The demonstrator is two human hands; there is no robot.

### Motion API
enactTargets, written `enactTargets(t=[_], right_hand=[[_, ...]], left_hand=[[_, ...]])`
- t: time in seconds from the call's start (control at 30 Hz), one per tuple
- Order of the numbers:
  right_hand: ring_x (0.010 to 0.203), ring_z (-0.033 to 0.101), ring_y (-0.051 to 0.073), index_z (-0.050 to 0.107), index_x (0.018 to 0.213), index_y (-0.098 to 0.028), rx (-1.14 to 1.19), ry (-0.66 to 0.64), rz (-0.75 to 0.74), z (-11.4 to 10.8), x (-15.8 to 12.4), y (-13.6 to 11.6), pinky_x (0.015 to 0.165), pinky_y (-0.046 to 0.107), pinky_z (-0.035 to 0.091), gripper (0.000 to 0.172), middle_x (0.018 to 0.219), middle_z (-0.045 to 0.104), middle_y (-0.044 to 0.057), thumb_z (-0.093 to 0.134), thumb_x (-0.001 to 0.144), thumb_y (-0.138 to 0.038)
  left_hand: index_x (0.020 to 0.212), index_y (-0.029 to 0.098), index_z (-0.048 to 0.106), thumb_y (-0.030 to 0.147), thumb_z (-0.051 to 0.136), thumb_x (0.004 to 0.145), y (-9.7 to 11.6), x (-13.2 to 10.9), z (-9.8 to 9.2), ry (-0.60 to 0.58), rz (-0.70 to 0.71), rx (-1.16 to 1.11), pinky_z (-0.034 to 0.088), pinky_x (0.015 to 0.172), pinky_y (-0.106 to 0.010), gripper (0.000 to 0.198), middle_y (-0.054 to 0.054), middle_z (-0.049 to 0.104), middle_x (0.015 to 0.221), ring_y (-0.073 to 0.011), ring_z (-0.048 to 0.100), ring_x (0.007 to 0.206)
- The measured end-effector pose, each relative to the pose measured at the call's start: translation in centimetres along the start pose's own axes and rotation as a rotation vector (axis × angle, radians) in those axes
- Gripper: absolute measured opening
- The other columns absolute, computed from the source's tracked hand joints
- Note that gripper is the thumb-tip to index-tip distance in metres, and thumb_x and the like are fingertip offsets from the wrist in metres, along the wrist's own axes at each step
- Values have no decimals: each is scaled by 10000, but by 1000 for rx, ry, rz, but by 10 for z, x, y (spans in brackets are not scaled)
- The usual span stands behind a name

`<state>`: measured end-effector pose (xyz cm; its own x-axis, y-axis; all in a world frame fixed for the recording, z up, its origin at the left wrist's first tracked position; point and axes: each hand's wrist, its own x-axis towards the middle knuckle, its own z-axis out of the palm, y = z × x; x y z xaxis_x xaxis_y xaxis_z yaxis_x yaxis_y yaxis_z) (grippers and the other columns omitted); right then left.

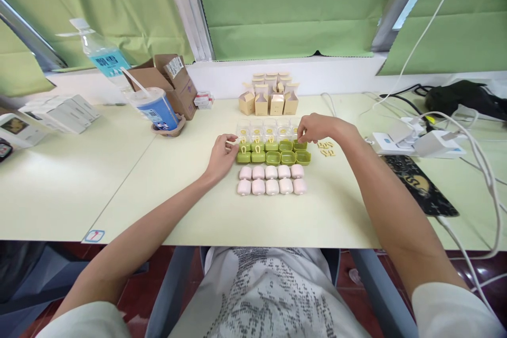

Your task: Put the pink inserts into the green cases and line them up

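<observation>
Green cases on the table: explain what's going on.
A person has the left hand at the left end of the green cases and the right hand over the back row's right end, its grip unclear. Five cases carry yellow loops; five look open. Loose yellow pieces lie to the right, pink cases on the near side.

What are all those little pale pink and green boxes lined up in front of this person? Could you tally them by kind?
Pale pink boxes: 10
Green boxes with yellow loops: 5
Open green boxes: 5
Total: 20
</observation>
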<state>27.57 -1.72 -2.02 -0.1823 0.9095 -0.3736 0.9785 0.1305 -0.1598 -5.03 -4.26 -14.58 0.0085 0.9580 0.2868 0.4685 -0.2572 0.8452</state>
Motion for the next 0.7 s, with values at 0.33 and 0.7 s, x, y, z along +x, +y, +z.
enactTargets(t=[0.33, 0.7], right_hand=[[836, 779, 213, 909, 1125, -210, -10, -49, -79, -4, -9, -7, 743, 307, 551, 220, 1049, 877, 68, 742, 984, -202], [831, 826, 296, 806, 991, -151, 11, 66, 376, -15, -9, 54, 830, 425, 628, 129, 837, 821, 135, 798, 893, -67]], left_hand=[[1231, 236, 696, 190, 652, 989, 1, -1, 0, -5, 7, 21, 590, 897, -356, 251, -84, 679, 1284, -183, 649, 946], [1210, 219, 689, 160, 637, 986, 8, -2, -1, 18, -10, 33, 590, 874, -352, 237, -94, 672, 1288, -189, 656, 960]])
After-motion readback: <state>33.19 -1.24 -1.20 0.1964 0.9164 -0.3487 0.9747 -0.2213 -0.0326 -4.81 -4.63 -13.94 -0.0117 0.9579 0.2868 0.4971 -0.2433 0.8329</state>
